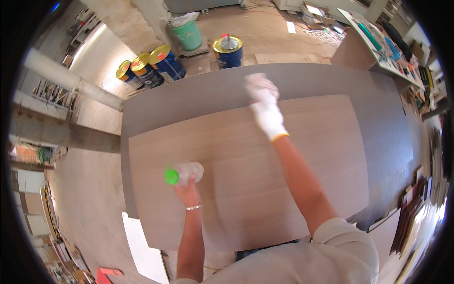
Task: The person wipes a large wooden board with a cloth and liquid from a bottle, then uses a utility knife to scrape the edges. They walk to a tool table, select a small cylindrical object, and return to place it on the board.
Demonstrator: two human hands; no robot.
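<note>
My bare left hand (pixel 186 193), with a bracelet at its wrist, is wrapped round a clear plastic bottle (pixel 193 171). The bottle lies tipped sideways above a wood-grain panel (pixel 236 189), its bright green cap end (pixel 171 177) pointing left. My right hand (pixel 264 102) wears a white knitted glove with a yellow cuff and reaches out to the panel's far edge. Motion smears its fingers, so I cannot make out whether they hold anything. Beneath the brown panel is a larger grey board (pixel 189 106), showing beyond its far and side edges.
Several blue tins with yellow lids (pixel 168 61) and a green bucket (pixel 188 34) stand beyond the far edge. A cluttered bench (pixel 378 52) is at the far right. Board stacks (pixel 411 208) lean at the right, and a white sheet (pixel 142 246) lies near left.
</note>
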